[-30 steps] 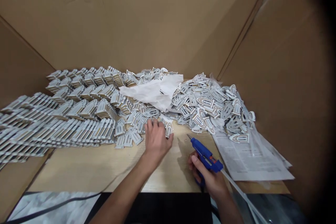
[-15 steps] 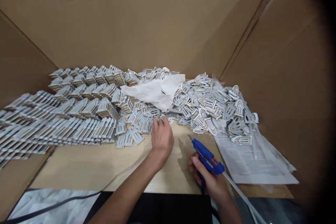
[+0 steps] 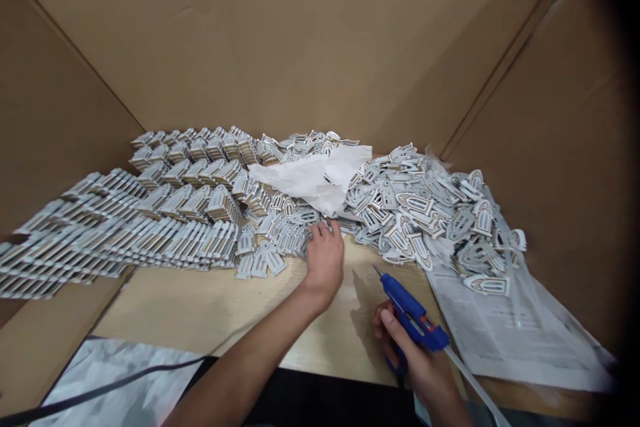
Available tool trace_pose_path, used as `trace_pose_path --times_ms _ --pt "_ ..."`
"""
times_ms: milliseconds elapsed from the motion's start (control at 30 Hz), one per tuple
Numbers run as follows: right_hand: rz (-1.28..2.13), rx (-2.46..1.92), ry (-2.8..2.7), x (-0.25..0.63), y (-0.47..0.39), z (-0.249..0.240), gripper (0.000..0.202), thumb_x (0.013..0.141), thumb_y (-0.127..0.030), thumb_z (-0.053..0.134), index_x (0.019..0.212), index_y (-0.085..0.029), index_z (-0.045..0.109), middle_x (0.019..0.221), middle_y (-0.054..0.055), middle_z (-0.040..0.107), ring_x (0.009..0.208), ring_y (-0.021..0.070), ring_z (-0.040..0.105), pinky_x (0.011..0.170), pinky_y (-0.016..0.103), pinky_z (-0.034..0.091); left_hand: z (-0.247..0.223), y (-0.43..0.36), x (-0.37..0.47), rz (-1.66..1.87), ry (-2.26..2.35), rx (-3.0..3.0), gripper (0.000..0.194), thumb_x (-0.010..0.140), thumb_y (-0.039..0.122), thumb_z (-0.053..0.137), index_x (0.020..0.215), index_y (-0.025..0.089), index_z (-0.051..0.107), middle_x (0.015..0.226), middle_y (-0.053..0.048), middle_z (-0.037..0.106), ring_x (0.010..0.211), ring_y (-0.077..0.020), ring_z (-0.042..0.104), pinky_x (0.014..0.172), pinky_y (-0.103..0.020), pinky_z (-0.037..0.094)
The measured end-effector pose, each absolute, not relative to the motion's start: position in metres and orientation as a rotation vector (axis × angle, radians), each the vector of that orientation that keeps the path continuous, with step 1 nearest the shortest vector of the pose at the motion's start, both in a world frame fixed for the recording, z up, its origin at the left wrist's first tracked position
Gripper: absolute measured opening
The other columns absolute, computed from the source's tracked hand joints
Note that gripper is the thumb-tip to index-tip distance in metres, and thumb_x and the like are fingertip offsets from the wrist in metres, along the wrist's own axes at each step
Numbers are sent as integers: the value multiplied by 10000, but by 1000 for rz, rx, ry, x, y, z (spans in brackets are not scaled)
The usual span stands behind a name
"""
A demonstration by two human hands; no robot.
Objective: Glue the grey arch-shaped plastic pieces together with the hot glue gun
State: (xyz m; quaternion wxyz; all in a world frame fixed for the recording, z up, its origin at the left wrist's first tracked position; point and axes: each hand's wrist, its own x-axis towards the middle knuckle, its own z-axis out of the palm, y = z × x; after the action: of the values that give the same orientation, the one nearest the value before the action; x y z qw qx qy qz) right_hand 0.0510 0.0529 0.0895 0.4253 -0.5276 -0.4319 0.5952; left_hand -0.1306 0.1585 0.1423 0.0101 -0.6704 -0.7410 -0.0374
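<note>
My right hand point(image 3: 400, 340) is wrapped round a blue hot glue gun point(image 3: 414, 312), its nozzle tilted up and left over the board. A glue stick point(image 3: 473, 377) trails from the gun's back end. My left hand point(image 3: 326, 255) reaches to the near edge of the loose arched pieces point(image 3: 290, 233), just below the white paper point(image 3: 320, 180). Its fingers curl down at the pieces; what they touch or hold, if anything, is hidden. The pieces are small, grey-white, shaped like pointed windows, some with gold-brown patterned faces.
Neat stacks of such pieces point(image 3: 185, 240) fill the left side. A loose heap point(image 3: 410, 200) lies at right, beside printed sheets and clear plastic point(image 3: 515, 327). Cardboard walls point(image 3: 320, 53) enclose the back and sides. A dark cable point(image 3: 125, 383) crosses the front left.
The view has shifted, so everything appears moved to the right. My left hand's fingers have lowered onto the pieces by the paper. My right hand keeps the glue gun in much the same pose.
</note>
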Motion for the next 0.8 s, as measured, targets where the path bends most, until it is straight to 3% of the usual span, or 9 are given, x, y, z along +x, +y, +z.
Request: trace_pose_path --times_ms 300,467,600,700,800 --pt "1492 -1327 -1106 55 51 87 467 958 -668 776 915 -206 729 719 34 699 489 129 512 475 279 387 156 153 -152 -158 -2354 -1936 474 1051 40 456 1456 225 621 1392 -185 681 1280 -296 644 979 -376 611" --pt "1487 -1312 -1089 56 50 83 444 963 -647 783 927 -207 730 718 33 696 483 122 510 467 275 387 169 162 -199 -186 -2520 -1602 495 1028 11 341 1442 80 603 1414 -292 630 1321 -385 603 887 -417 627" --pt "1488 -1303 -1106 55 50 82 430 981 -633 770 919 -209 723 573 -11 583 481 132 494 478 273 381 177 170 -229 -189 -2604 -1448 478 999 -22 312 1346 8 639 1374 -327 646 1272 -413 621 843 -422 617" --pt "1493 -1310 -1091 54 51 83 454 956 -655 787 919 -208 716 625 4 627 479 123 491 464 268 369 179 169 -230 -202 -2591 -1455 480 1001 -16 338 1390 -22 620 1378 -336 654 1287 -420 620 916 -451 599" --pt "1509 -1310 -1066 53 52 85 461 942 -662 798 918 -210 709 701 20 668 478 110 487 456 262 355 177 163 -216 -244 -2503 -1589 409 1077 149 432 1407 17 635 1415 -314 657 1339 -423 594 1060 -504 544"
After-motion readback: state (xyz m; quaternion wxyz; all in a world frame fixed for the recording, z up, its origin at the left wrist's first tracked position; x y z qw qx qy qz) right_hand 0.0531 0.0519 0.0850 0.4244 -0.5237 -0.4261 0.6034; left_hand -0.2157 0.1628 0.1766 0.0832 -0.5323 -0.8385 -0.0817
